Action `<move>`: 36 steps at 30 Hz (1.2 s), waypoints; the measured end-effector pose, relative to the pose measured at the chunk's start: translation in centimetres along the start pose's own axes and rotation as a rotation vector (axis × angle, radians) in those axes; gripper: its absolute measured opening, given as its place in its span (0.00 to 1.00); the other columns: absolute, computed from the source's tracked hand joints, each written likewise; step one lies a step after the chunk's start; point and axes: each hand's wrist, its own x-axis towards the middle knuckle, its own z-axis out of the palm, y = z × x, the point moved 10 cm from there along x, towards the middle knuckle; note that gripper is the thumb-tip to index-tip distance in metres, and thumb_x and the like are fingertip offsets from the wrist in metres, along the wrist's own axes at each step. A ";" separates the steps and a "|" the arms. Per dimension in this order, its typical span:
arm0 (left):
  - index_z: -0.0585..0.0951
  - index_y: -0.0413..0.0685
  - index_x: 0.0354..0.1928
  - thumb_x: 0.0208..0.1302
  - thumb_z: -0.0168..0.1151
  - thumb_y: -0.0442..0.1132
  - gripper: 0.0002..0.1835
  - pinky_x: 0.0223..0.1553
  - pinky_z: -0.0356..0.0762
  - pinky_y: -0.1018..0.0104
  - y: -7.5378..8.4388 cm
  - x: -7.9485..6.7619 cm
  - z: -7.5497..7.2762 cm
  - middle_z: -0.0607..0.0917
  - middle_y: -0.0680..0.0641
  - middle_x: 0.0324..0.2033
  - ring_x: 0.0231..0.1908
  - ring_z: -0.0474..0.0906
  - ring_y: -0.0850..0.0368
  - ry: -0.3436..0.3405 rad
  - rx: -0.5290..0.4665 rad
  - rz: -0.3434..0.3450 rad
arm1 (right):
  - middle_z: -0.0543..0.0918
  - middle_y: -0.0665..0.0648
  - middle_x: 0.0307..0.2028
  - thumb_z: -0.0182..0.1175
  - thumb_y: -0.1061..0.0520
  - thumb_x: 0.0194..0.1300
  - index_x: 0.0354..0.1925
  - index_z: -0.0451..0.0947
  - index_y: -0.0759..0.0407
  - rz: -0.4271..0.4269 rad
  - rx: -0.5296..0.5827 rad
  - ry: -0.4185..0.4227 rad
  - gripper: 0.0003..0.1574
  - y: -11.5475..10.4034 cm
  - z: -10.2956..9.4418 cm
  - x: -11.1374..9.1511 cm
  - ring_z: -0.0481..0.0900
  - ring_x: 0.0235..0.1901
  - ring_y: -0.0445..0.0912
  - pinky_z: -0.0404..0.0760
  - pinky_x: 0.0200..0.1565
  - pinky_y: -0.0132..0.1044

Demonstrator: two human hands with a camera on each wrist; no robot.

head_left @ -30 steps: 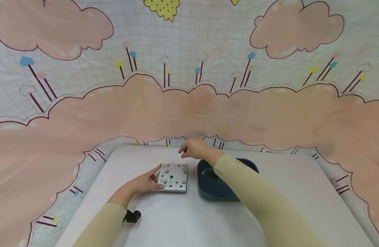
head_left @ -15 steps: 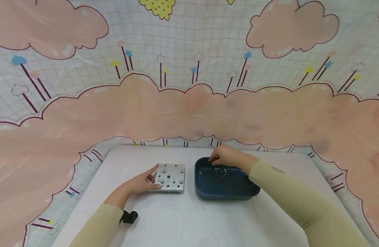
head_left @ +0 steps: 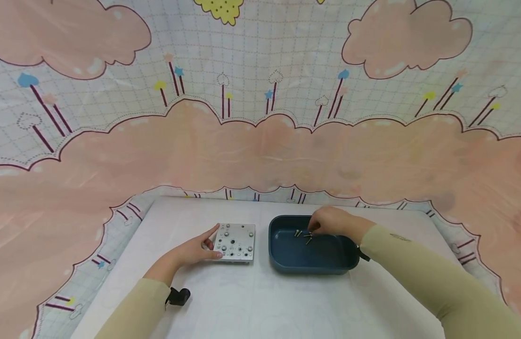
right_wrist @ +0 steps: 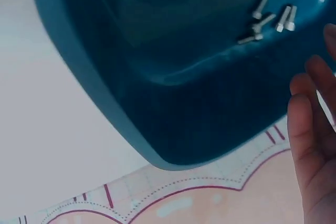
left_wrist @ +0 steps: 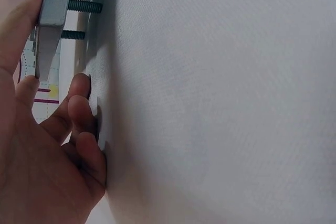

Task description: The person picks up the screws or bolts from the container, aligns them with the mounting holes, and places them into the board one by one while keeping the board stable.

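Note:
A square silver metal plate (head_left: 242, 230) with holes and several bolt heads sits left of centre on the table. My left hand (head_left: 191, 251) steadies it at its left edge, thumb and forefinger on its near and far corners. In the left wrist view, threaded bolts (left_wrist: 84, 6) stick out of the plate's underside, and the other fingers curl loosely below. Over the far side of a dark blue bin (head_left: 286, 270), my right hand (head_left: 336, 220) points its fingers down near several small screws (right_wrist: 264, 2). Those fingers look loosely bent, with nothing visible between them.
A white cloth covers the table (head_left: 260, 306). Behind it hangs a patterned curtain (head_left: 260, 150) with clouds. A black wrist camera (head_left: 178, 296) sits by the left sleeve, and the bin's raised walls surround the screws.
My right hand has moved from beyond the plate rightward to over the bin, then lower towards the screws. My left hand has stayed on the plate.

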 end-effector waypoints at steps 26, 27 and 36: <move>0.52 0.63 0.79 0.53 0.75 0.56 0.56 0.41 0.63 0.58 -0.2 0.0 0.0 0.74 0.49 0.43 0.36 0.68 0.53 -0.010 -0.017 -0.007 | 0.70 0.45 0.20 0.67 0.65 0.59 0.21 0.77 0.50 -0.110 -0.274 -0.052 0.15 -0.5 4.2 3.0 0.66 0.22 0.41 0.71 0.30 0.35; 0.52 0.63 0.79 0.53 0.75 0.56 0.56 0.41 0.63 0.58 -0.1 0.0 0.0 0.74 0.49 0.43 0.36 0.68 0.53 -0.011 -0.018 -0.006 | 0.70 0.44 0.20 0.67 0.65 0.59 0.20 0.76 0.49 -0.113 -0.282 -0.052 0.16 -0.5 4.3 3.0 0.65 0.22 0.41 0.71 0.29 0.35; 0.51 0.63 0.79 0.53 0.75 0.56 0.56 0.41 0.64 0.58 -0.1 0.0 -0.1 0.75 0.49 0.43 0.35 0.68 0.53 -0.016 -0.013 -0.001 | 0.71 0.46 0.20 0.68 0.64 0.59 0.21 0.76 0.50 -0.060 -0.222 -0.106 0.15 -0.1 4.7 3.2 0.67 0.23 0.42 0.71 0.30 0.36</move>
